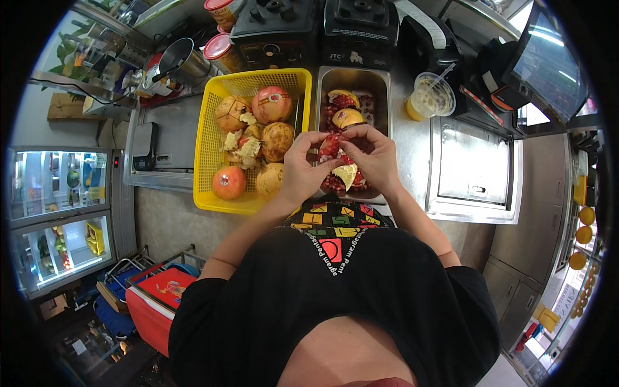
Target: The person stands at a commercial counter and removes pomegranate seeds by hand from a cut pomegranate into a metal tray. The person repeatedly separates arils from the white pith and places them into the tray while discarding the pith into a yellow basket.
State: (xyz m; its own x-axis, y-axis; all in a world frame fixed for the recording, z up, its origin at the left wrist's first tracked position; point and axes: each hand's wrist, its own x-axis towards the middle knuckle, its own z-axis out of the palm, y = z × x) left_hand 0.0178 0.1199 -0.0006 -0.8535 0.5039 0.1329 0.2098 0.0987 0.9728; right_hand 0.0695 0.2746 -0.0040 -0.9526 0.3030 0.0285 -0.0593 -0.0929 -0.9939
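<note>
Both hands meet over a deep steel pan (379, 82). My left hand (303, 162) and my right hand (376, 157) pinch a pomegranate piece (331, 145) between thumbs and fingers, its red arils exposed. Below the fingers, a pale piece of rind and membrane (346, 175) shows; whether it joins the held piece I cannot tell. Loose red arils (333, 183) lie in the pan. Toward its far end rest two more pomegranate pieces, one with arils showing (344, 99) and one yellow skin side up (349, 117).
Left of the pan, a yellow plastic basket (199, 159) holds several whole pomegranates (272, 104) and peeled scraps (247, 151). Two black blender bases (360, 36) stand behind. A plastic cup (430, 96) with a straw sits at right, near a monitor (549, 67). A black scale (145, 145) lies far left.
</note>
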